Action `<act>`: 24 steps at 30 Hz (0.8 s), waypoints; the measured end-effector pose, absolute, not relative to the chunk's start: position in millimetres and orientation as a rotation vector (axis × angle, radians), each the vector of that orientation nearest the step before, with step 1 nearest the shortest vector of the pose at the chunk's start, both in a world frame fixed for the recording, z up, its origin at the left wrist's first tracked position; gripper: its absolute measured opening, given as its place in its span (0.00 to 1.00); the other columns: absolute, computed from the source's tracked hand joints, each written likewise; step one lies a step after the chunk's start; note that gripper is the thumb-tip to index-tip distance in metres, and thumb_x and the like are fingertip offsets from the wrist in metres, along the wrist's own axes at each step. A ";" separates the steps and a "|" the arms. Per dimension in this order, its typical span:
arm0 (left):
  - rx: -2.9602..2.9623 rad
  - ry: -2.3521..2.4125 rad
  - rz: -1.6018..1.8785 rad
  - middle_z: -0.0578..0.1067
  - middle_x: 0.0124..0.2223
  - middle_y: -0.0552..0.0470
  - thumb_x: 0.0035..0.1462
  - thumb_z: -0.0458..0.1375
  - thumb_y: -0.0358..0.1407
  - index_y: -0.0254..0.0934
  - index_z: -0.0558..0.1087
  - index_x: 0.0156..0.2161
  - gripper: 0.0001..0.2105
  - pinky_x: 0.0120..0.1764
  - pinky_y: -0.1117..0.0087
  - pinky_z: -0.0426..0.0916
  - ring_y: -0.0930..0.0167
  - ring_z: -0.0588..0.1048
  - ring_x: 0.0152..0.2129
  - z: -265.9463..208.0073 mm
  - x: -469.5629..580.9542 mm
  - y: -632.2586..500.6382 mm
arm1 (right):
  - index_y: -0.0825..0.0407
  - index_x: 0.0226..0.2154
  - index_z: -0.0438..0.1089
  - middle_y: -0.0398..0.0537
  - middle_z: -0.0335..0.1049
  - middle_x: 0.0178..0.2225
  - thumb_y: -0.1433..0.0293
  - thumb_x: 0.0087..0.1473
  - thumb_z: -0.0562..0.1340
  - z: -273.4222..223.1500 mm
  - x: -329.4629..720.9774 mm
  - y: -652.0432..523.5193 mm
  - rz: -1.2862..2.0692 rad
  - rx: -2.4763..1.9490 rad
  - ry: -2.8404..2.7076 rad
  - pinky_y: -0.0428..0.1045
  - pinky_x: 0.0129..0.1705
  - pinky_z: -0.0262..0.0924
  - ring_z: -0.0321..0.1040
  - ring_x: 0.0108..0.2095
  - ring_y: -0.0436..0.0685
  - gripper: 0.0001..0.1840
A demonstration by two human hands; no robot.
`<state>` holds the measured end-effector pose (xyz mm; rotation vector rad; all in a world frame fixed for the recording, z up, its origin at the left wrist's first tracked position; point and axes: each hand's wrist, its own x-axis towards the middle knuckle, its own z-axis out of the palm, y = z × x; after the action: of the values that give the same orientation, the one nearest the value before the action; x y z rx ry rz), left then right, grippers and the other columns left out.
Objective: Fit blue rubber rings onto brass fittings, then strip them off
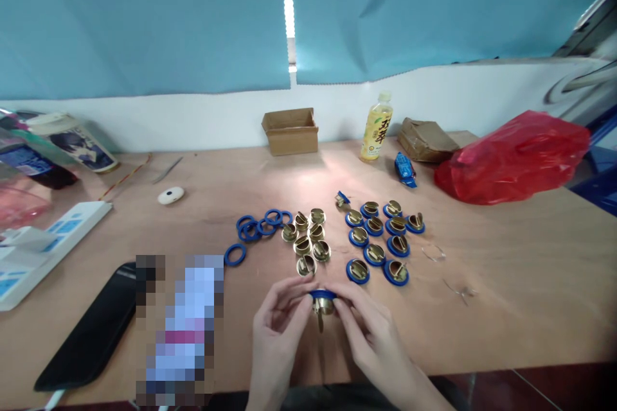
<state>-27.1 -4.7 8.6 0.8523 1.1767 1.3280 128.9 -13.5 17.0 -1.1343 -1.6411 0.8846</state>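
One hand-held fitting (324,305) near table edge (482,367)

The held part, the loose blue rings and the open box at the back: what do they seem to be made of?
Held part: below its blue band, seems brass or brass-coloured metal, judging by its shiny yellow-gold surface.
Loose blue rings: probably plastic or rubber, smooth and evenly coloured; which one, I cannot tell.
Open box: likely cardboard, matte brown with thin, plain walls.

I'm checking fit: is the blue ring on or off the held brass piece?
On: the blue ring sits at the upper end of the brass piece, between left hand and right hand. Fully seated: cannot tell.
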 end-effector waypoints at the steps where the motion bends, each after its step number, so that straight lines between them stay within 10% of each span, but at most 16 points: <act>1: 0.857 1.157 1.311 0.81 0.45 0.46 0.53 0.65 0.36 0.38 0.75 0.44 0.13 0.48 0.71 0.73 0.66 0.78 0.45 9.4 -26.3 -4.3 | 0.45 0.49 0.67 0.47 0.74 0.47 0.76 0.64 0.52 17.9 128.7 -13.3 0.871 -1.120 -1.643 0.49 0.51 0.67 0.71 0.49 0.55 0.16; 18: 0.995 1.139 1.209 0.77 0.49 0.45 0.56 0.62 0.41 0.38 0.74 0.45 0.14 0.51 0.69 0.71 0.65 0.76 0.48 11.1 -23.3 -3.1 | 0.49 0.50 0.64 0.52 0.72 0.45 0.71 0.61 0.54 42.4 165.6 -12.0 0.231 -1.341 -1.822 0.54 0.50 0.66 0.70 0.48 0.59 0.14; 24: 1.032 1.197 1.162 0.77 0.48 0.45 0.62 0.55 0.45 0.38 0.73 0.47 0.14 0.44 0.68 0.74 0.65 0.77 0.42 10.8 -25.5 -3.7 | 0.50 0.38 0.71 0.51 0.75 0.26 0.57 0.55 0.54 25.2 293.3 -12.2 0.133 -2.107 -1.824 0.54 0.22 0.61 0.72 0.22 0.63 0.18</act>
<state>-25.5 -3.7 10.8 1.0319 1.1967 1.1625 293.3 -12.2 25.2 -2.1069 -1.8237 0.1332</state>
